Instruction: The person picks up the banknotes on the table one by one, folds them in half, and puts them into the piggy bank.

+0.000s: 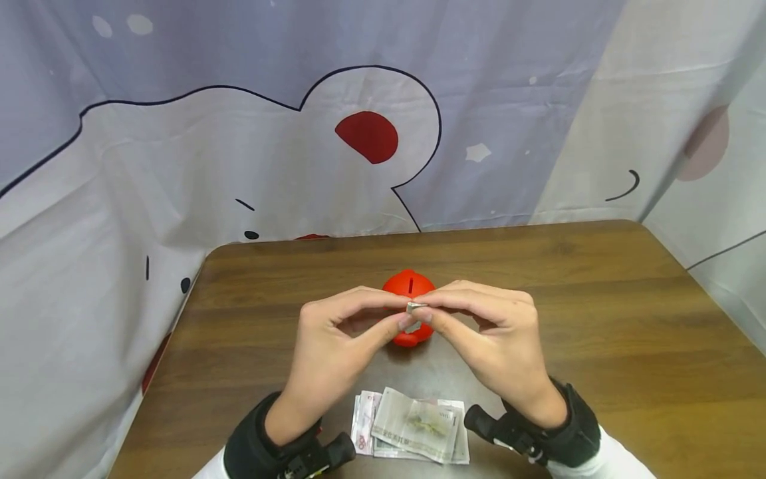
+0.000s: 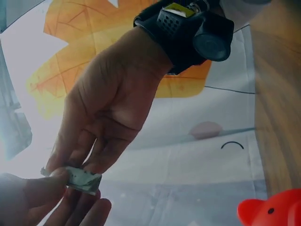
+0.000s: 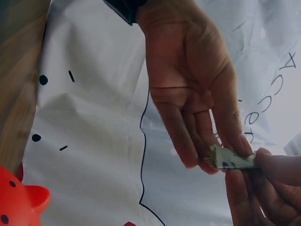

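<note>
In the head view, my left hand [image 1: 341, 339] and right hand [image 1: 497, 332] meet over the table, their fingertips together. Between thumbs and fingers both pinch a banknote [image 3: 233, 160] folded into a small, thick greenish strip. Each wrist view shows the folded note [image 2: 84, 180] held from its two ends. Just beyond the fingertips stands a red piggy bank [image 1: 410, 283], a dark slot in its top and its lower part partly hidden by the hands. Nearer my body, between the wrists, lies a loose pile of banknotes [image 1: 419, 426], a green one on top.
The brown wooden table [image 1: 598, 319] reaches out to rounded far corners. Behind it hangs a printed curtain [image 1: 491, 100], which also falls along the left side. Black straps with small cameras [image 1: 538, 432] sit on both wrists, beside the pile.
</note>
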Demonstrator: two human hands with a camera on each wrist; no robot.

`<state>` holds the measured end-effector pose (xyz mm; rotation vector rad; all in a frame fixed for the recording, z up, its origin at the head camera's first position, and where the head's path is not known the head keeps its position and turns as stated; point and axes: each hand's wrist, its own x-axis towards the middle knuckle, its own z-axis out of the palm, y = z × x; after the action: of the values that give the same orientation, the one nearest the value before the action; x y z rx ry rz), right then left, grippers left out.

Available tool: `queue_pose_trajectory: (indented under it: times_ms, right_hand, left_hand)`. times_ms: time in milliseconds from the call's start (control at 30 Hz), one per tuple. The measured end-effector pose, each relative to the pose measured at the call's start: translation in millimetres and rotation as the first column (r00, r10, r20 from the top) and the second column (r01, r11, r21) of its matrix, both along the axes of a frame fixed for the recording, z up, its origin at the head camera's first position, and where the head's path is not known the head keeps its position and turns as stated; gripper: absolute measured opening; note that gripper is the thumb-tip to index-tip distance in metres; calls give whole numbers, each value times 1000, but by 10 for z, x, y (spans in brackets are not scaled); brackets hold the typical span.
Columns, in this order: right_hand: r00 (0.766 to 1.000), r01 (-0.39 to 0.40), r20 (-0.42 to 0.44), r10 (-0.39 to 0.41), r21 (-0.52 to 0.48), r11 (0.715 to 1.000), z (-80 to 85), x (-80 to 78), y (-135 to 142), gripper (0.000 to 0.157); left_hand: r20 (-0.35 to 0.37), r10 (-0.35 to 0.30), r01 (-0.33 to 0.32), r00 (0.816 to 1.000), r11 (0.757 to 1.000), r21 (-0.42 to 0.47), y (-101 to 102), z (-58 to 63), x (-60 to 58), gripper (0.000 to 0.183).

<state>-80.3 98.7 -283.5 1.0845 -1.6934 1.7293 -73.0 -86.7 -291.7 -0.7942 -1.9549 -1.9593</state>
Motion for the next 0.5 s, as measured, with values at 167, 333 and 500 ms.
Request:
queue_pose_trajectory:
  times_ms: [167,333,500]
  right_hand:
    - [994,3,105,-7,34,999,-19,5,10,17]
    - [990,7,139,-15,54,999,-35,-19,19,17]
    - [986,-4,168,-16,116,993,-38,-52,46,22]
  left_hand:
    - [-54,27,-27,998,1000,-3,-1,-15,-10,17]
    - [-48,33,-33,998,999,-6,-16,-13,-22,15]
    - [-48,56,-58,997,998,-33,-36,-12,-48,13]
